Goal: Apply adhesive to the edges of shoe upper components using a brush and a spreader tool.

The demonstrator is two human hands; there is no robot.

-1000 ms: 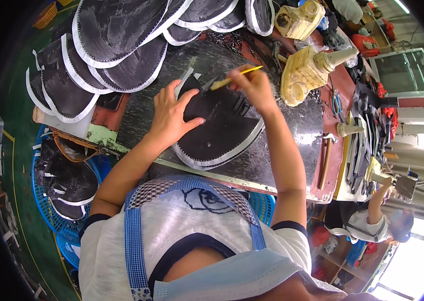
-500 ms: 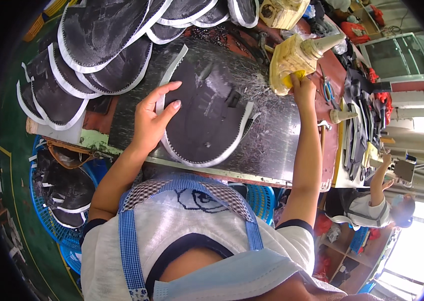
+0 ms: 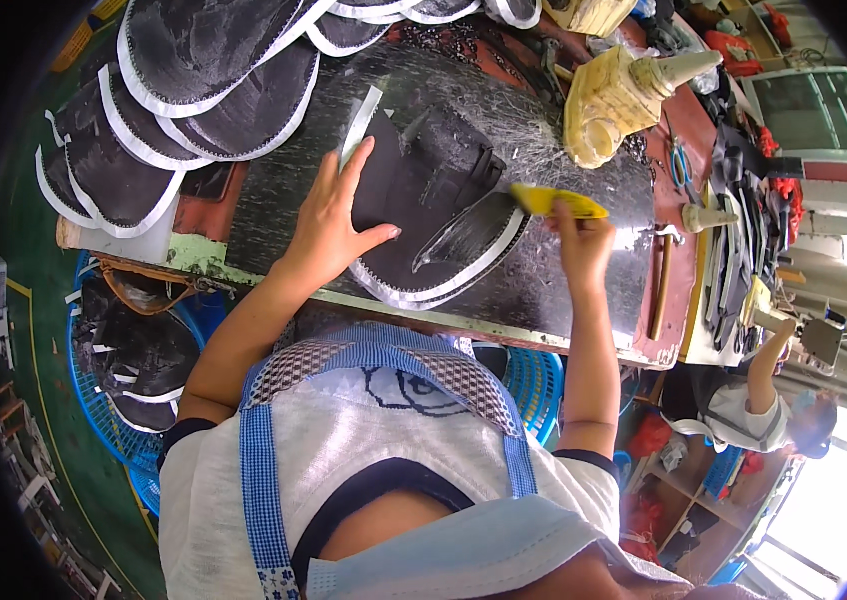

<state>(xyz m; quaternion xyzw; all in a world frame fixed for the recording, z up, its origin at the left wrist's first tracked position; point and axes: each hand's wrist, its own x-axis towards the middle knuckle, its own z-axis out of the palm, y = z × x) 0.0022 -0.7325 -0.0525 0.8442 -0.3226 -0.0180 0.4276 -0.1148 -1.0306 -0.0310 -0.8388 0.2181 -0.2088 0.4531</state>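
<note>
A black shoe upper (image 3: 405,225) with a white stitched edge lies on the dark work board in front of me. My left hand (image 3: 333,220) rests along its left side, fingers stretched and thumb apart on the black material. In my right hand (image 3: 583,243) is a flat yellow spreader (image 3: 555,203), gripped between thumb and fingers. The spreader's left tip is over the upper's right edge; whether it touches I cannot tell. A cream glue bottle (image 3: 598,105) with a cone nozzle and an opening in its side lies beyond my right hand.
Stacked black uppers (image 3: 233,115) with white edges fill the far left. Blue-handled scissors (image 3: 680,163), a hammer (image 3: 661,285) and a cone nozzle (image 3: 708,218) lie on the right. A blue basket (image 3: 83,345) holds dark pieces below left. Another person (image 3: 753,400) is at the right.
My right hand has drawn the yellow spreader out of the glue bottle and moved it nearer, to the upper's right edge. The upper's right side now shows a raised or folded flap.
</note>
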